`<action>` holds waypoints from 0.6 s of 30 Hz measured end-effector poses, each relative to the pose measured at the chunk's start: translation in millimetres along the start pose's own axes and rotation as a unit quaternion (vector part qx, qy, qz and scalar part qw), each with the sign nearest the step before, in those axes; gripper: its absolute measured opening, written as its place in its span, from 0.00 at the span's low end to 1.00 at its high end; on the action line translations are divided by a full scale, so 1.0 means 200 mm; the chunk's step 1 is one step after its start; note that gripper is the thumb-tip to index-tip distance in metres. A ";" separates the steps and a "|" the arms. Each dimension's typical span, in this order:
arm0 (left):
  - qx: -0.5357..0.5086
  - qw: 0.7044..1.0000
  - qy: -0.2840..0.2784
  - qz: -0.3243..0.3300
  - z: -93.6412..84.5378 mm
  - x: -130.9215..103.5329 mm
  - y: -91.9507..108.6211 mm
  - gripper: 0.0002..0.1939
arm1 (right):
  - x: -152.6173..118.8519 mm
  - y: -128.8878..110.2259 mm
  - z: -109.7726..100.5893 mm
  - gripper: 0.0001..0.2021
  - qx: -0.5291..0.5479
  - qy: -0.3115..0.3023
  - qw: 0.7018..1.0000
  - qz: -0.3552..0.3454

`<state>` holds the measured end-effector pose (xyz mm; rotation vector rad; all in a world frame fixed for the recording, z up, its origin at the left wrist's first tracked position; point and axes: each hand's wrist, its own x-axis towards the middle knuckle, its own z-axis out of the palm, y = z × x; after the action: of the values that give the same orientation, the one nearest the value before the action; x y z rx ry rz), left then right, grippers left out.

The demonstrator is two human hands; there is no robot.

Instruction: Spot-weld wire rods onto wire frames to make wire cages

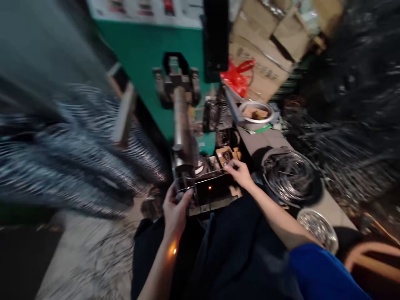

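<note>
My left hand (177,210) is closed around a thin metal wire frame (185,183) at the near end of a machine's round steel arm (182,125). Its thumb lies on the near side of the frame, and blur hides the frame's exact shape. Over the front edge of a small cardboard box (224,155) with dark small parts in it, my right hand (240,173) is pinched at thumb and fingertips. Whatever it pinches is too small to make out. The machine's clamp-like steel head (177,81) stands against a green panel (137,50).
Stacked wire racks (93,137) fill the left side. On the right bench (259,143) are a metal bowl (256,121), a round tray of wire pieces (290,177) and a dish of small metal parts (317,227). Cardboard boxes (259,62) and a red bag (239,77) lie behind.
</note>
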<state>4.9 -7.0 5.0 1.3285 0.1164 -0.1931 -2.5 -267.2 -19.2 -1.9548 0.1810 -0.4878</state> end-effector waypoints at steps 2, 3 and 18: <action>0.005 1.000 0.007 0.001 0.01 0.02 -0.01 0.39 | 0.00 0.12 -0.16 0.17 -0.116 0.009 0.993 0.028; 0.008 1.000 0.011 -0.001 0.02 0.02 -0.01 0.38 | -0.01 0.19 -0.26 0.15 -0.192 0.014 0.979 0.065; 0.037 0.996 0.075 -0.013 0.07 0.01 -0.02 0.36 | -0.48 0.78 -0.85 0.11 -0.454 0.023 0.823 0.340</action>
<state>5.2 -21.3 3.6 1.4161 0.2555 -0.1203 -145.3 -442.7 -123.9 -2.5667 1.2933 0.0815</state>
